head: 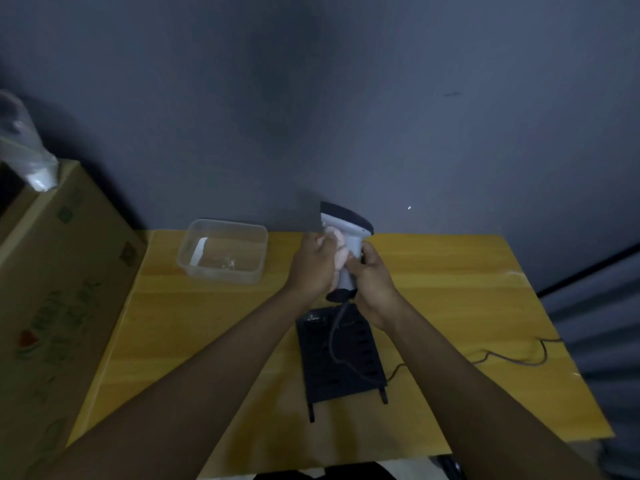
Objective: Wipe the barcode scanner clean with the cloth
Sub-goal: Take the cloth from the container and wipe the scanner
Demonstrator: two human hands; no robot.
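Observation:
A white and dark barcode scanner [349, 233] is held upright above the wooden table [450, 299], its head pointing left and away. My right hand [372, 275] grips its handle from the right. My left hand [313, 268] presses a pale pink cloth [337, 249] against the left side of the handle, just under the head. The scanner's grey cable [334, 337] hangs from its base down onto the table.
A black slotted stand [341, 362] lies flat under the hands. A clear plastic tub [223, 251] sits at the back left of the table. A large cardboard box [52, 289] stands at the left, and a thin wire [512, 356] runs across the right side.

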